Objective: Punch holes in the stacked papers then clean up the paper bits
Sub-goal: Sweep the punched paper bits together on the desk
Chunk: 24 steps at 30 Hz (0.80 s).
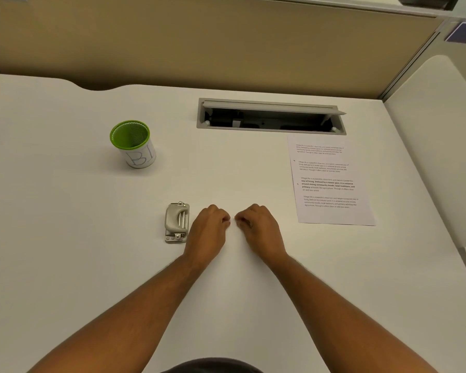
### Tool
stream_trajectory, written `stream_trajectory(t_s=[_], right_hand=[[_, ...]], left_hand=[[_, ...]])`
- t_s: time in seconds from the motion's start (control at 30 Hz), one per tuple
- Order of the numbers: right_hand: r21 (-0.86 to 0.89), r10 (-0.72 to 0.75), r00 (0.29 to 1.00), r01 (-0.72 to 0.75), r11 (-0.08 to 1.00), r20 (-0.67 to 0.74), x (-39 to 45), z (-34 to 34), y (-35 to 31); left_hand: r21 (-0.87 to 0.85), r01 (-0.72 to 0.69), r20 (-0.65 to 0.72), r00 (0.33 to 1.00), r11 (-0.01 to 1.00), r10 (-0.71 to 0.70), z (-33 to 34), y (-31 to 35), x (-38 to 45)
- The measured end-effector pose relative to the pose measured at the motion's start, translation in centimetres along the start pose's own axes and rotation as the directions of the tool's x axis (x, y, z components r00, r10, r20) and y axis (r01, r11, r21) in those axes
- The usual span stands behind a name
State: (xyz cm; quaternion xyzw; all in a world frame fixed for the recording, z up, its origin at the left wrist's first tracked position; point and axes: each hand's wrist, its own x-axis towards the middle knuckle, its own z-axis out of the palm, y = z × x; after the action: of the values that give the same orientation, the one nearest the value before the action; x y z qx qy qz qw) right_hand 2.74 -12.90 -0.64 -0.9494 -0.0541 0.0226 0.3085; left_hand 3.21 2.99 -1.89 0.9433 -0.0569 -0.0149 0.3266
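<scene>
Papers (331,181) sit flat at the desk's right side, well apart from the punch (177,222), and look like they've got two small marks on the left margin, so I'd guess cleanup is up. Left hand (209,229) and right hand (258,226) rest mid-desk, fingers curled, maybe pinching bits, can't tell. Plenty of open desk (65,238) toward the green cup (133,143).

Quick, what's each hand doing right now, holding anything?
Left hand: fingers curled on the desk, next to the hole punch; whether it pinches anything cannot be told.
Right hand: fingers curled too; likewise cannot be told.
</scene>
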Motion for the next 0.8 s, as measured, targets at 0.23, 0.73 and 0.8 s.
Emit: stream_trajectory(t_s=[0.23,0.73,0.8], right_hand=[[-0.090,-0.093,0.993,0.099,0.991,0.068,0.82,-0.56,0.13],[-0.315,-0.252,0.962,0.273,0.909,0.108,1.04,0.05,-0.63],[-0.327,-0.241,0.963,0.267,0.906,0.120,1.11,0.21,-0.70]], left_hand=[[0.093,-0.060,0.043,0.997,0.994,0.056,-0.12,0.19,0.71],[0.245,-0.157,0.092,0.986,0.957,0.138,0.31,0.78,0.30],[0.281,-0.164,0.117,0.984,0.946,0.135,0.33,0.83,0.19]])
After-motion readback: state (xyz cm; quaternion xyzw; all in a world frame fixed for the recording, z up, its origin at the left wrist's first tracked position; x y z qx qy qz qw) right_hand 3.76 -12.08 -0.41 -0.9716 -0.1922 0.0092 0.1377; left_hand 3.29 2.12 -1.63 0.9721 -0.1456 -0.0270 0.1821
